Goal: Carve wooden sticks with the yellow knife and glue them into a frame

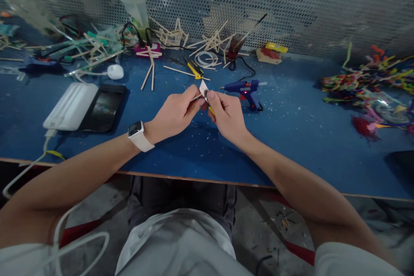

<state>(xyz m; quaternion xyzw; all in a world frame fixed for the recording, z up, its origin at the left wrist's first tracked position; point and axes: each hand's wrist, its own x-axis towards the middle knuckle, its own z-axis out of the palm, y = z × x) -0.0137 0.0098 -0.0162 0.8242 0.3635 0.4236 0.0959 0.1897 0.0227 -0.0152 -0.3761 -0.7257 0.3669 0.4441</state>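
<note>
Over the middle of the blue table, my left hand (176, 112) pinches a thin wooden stick (196, 97). Close against it, my right hand (228, 115) is closed around a small cutter with a yellow handle (211, 111) and a pale, flat blade end (203, 88). The blade end meets the stick between my fingertips; the exact contact is hidden by the fingers. Small pale shavings lie on the table below my hands. A blue glue gun (246, 90) with a lit red light rests just right of my right hand.
Behind my hands lie a yellow-and-black cutter (194, 70), a coil of clear tube (206, 59) and stick structures (213, 43). At left are a white power bank (70, 107) and black phone (105, 108). Colourful threads (371, 84) lie right; a perforated panel (291, 8) stands behind.
</note>
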